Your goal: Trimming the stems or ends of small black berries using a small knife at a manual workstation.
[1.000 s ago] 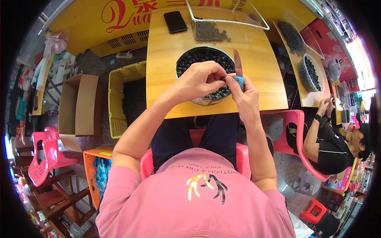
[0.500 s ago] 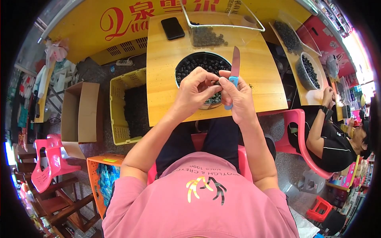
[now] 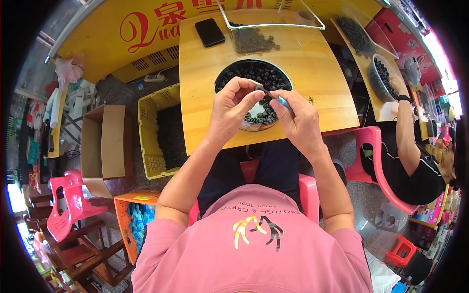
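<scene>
A round bowl (image 3: 257, 127) on the wooden table holds many small, dark, round pieces, some greenish at the near side. Over it, my left hand (image 3: 231, 108) pinches one small dark round piece (image 3: 259, 88) between thumb and fingers; its exact kind is unclear. My right hand (image 3: 300, 116) grips a folding knife (image 3: 283, 101) by its blue handle. The dark, foreshortened blade points left and meets the piece at my left fingertips. Both hands are close together, partly covering the bowl.
Behind the bowl, a clear plastic bin (image 3: 288, 28) holds more dark pieces. A black phone (image 3: 210, 32) lies at the table's far left. A yellow crate (image 3: 147, 132) and cardboard box (image 3: 113, 141) stand left. At right, a person reaches into another bowl (image 3: 380, 80).
The knife has swung from upright to pointing left, its blade now at the dark piece. My left hand has raised that piece slightly. The co-worker's arm has reached forward into the other bowl.
</scene>
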